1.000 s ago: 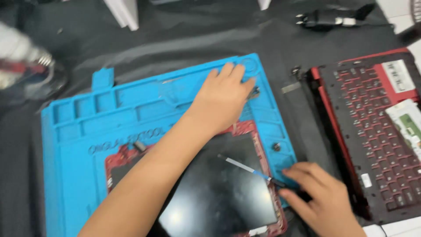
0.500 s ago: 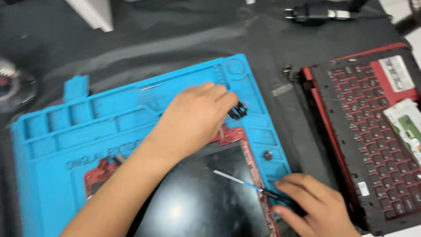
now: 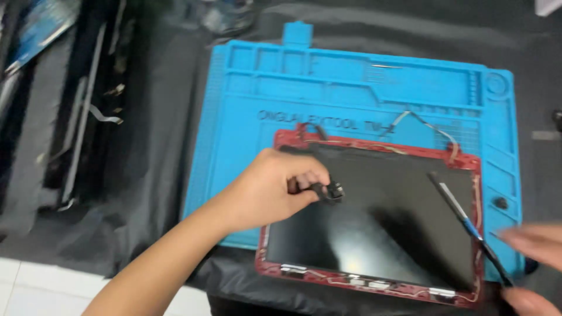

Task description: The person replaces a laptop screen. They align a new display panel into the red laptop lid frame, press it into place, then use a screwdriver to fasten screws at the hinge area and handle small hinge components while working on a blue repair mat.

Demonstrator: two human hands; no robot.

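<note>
The left hand [image 3: 266,193] has its grip pinched on a small black part [image 3: 331,191] above the dark screen panel [image 3: 374,228], while the blurred right hand [image 3: 530,266] holds a thin tool [image 3: 465,225].

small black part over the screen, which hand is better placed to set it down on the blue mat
Left. The left hand already pinches the small black part over the screen, beside the blue mat. The right hand holds a thin tool at the frame's edge.
</note>
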